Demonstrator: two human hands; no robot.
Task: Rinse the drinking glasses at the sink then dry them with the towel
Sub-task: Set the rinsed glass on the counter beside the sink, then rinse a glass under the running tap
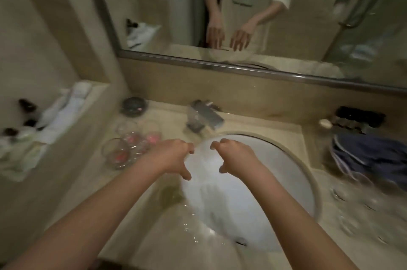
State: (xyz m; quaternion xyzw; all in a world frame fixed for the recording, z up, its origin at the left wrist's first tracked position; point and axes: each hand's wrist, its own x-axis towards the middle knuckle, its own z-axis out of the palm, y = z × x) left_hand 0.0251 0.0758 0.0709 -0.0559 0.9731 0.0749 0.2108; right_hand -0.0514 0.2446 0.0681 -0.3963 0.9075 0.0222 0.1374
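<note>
I hold both hands, left hand (176, 155) & right hand (233, 155), over the sink (286, 153), fingers loosely curled, empty. Next: reach glasses (132, 144) at worktop's left edge, grip low w/ care.

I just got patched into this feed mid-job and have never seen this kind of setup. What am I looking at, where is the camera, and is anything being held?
No machine here: a person's two bare hands, filmed by one camera on their head looking down. The left hand and right hand hang over the white sink, fingers loosely curled, holding nothing. The faucet stands behind the basin. Several drinking glasses stand on the counter to the left, more glassware, blurred, lies to the right, beside a dark blue cloth. The mirror reflects the person.
</note>
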